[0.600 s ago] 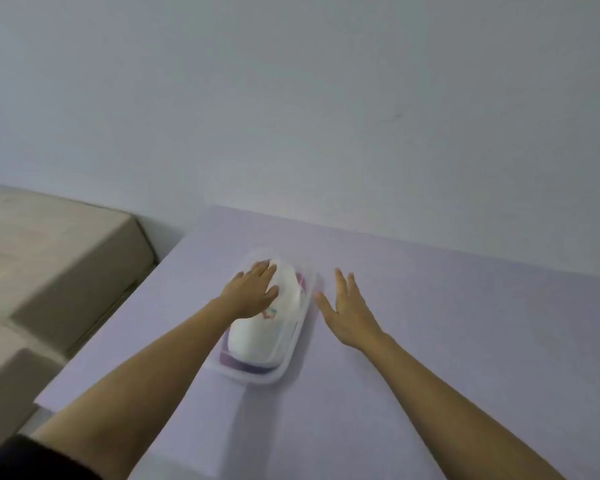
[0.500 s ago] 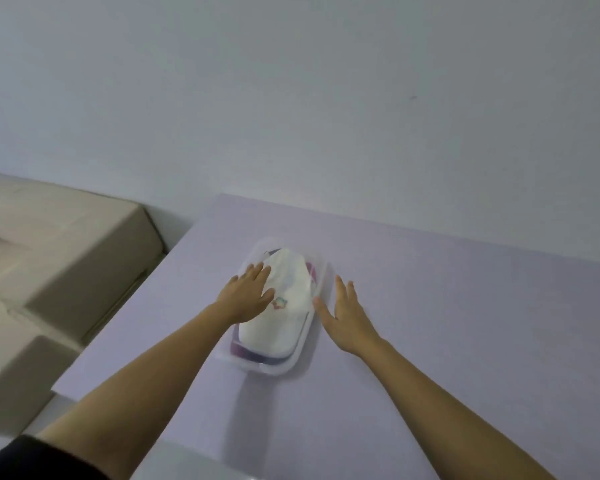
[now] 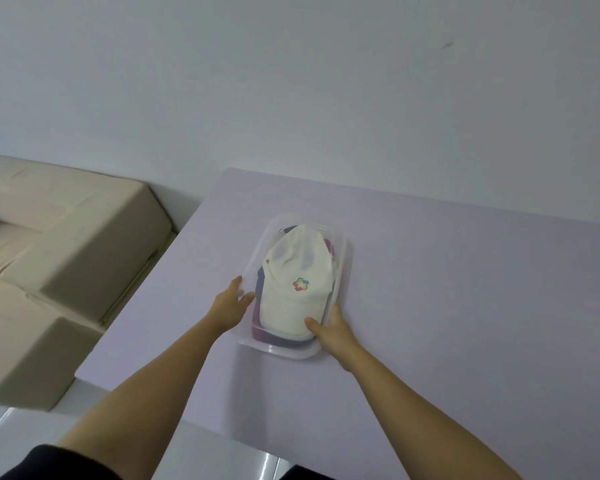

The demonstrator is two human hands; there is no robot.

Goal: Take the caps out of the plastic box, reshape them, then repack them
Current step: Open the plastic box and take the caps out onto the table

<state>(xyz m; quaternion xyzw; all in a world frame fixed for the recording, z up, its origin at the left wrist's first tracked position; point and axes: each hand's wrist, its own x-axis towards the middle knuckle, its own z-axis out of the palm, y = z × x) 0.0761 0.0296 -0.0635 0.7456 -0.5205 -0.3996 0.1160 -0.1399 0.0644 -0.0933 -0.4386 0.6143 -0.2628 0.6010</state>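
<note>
A clear plastic box (image 3: 286, 353) lies on the lavender table (image 3: 458, 292), with its long side running away from me. On top inside it sits a white cap (image 3: 298, 265) with a small multicoloured logo. Under it show the edges of a dark purple cap (image 3: 260, 276) and a pink cap (image 3: 330, 250). My left hand (image 3: 230, 301) holds the box's left wall near its front end. My right hand (image 3: 335, 329) grips the near right corner, with the thumb on the white cap's brim and the fingers outside the wall.
Beige cushioned blocks (image 3: 70, 237) stand to the left, just off the table's left edge. A glossy white floor (image 3: 14, 420) shows below the near edge. A plain pale wall (image 3: 326, 81) rises behind the table.
My left hand has slid off the white cap to the box's left wall. My right hand has moved from the table beside the box onto its near right corner.
</note>
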